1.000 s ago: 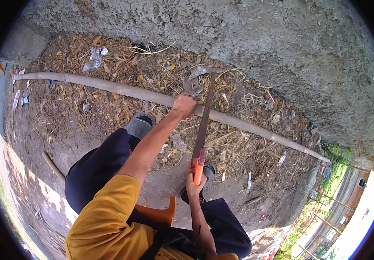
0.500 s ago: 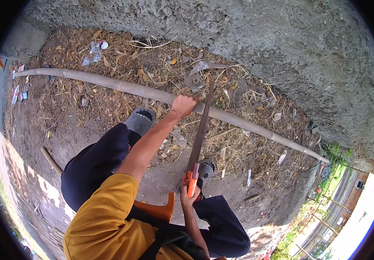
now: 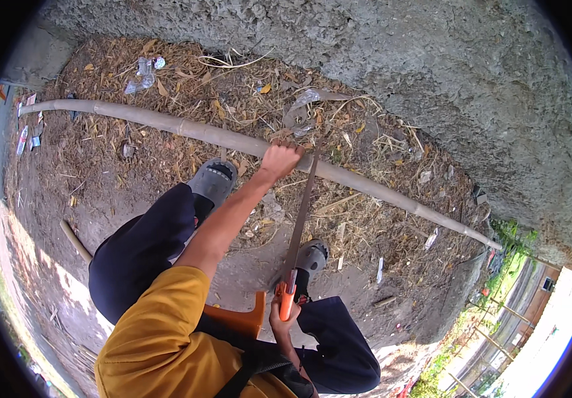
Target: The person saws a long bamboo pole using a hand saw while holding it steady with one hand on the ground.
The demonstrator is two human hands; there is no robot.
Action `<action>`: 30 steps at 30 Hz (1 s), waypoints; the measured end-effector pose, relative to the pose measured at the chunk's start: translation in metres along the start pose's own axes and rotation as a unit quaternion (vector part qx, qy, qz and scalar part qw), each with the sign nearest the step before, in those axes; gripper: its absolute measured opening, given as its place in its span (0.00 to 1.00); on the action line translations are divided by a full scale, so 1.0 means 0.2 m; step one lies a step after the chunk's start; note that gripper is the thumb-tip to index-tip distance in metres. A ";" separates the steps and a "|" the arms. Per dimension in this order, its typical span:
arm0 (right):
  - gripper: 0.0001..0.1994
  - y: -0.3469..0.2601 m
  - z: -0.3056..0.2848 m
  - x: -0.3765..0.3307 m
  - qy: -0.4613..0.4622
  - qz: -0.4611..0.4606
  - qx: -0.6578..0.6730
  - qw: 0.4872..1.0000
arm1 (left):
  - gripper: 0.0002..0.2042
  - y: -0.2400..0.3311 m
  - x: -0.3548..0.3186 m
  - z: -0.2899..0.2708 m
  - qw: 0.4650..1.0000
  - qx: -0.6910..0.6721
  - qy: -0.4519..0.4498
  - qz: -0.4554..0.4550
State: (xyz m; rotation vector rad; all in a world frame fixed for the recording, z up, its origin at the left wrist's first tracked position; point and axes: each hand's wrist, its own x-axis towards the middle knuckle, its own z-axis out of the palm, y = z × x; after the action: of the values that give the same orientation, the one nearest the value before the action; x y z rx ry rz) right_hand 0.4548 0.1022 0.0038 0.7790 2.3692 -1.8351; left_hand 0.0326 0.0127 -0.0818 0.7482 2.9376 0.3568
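Bamboo pole [image 3: 166, 125], long axis left-right across littered ground; left hand [image 3: 279, 159] clamped on it. Right hand [image 3: 284, 323], nearer, grips orange-handled saw [image 3: 299, 219], blade crossing pole just right of left hand.

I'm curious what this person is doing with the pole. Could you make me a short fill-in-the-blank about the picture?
1. The left hand grips the long ____ pole.
2. The right hand holds a saw by its ____ handle.
3. The saw's blade meets the pole just to the ____ of the left hand.

Missing words: bamboo; orange; right
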 end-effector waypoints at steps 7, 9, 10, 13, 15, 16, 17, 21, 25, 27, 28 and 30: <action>0.03 -0.30 0.06 0.55 0.030 -0.021 -0.032 0.999 | 0.18 0.04 0.01 -0.01 1.000 -0.004 -0.017 0.005; 0.03 -0.28 0.03 0.42 0.042 -0.033 -0.012 0.999 | 0.17 0.02 0.03 -0.05 1.000 -0.009 -0.020 0.002; 0.04 -0.25 0.03 0.31 0.061 -0.042 0.002 0.997 | 0.16 0.03 0.04 -0.05 0.999 -0.021 -0.025 0.006; 0.10 -0.28 0.04 0.04 0.106 -0.029 0.039 0.993 | 0.13 0.02 -0.03 -0.05 0.999 0.014 0.029 0.027; 0.05 -0.27 0.02 0.21 0.053 0.006 0.013 0.999 | 0.13 0.03 0.01 -0.07 0.997 -0.025 -0.072 -0.032; 0.03 -0.27 0.05 0.38 0.072 -0.039 0.031 0.996 | 0.13 0.05 0.02 -0.08 0.999 -0.015 -0.036 0.004; 0.04 -0.36 0.10 0.50 0.068 0.047 0.084 0.993 | 0.13 0.03 0.00 -0.07 0.999 -0.011 -0.036 0.000; 0.02 -0.17 0.12 0.40 0.043 -0.009 0.036 0.998 | 0.14 0.01 0.02 -0.02 1.000 -0.005 -0.009 0.012; 0.11 -0.09 0.08 -0.05 0.097 -0.017 0.155 0.983 | 0.14 0.04 -0.03 -0.04 1.000 0.002 0.019 0.016; 0.07 -0.11 -0.01 0.14 0.023 0.002 0.049 0.999 | 0.14 0.07 -0.01 -0.07 1.000 -0.002 0.005 0.017; 0.03 -0.17 0.03 0.32 0.032 -0.058 0.102 0.993 | 0.14 0.06 0.00 -0.06 1.000 -0.012 -0.016 0.012; 0.05 -0.28 0.09 0.58 0.059 -0.010 0.107 0.992 | 0.14 0.06 0.03 -0.05 0.999 -0.029 -0.033 0.000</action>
State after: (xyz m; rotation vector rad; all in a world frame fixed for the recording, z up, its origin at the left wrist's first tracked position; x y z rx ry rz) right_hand 0.3260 0.1174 0.0102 0.9113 2.2786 -2.1342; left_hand 0.0307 0.0241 -0.0698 0.7369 2.8532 0.4088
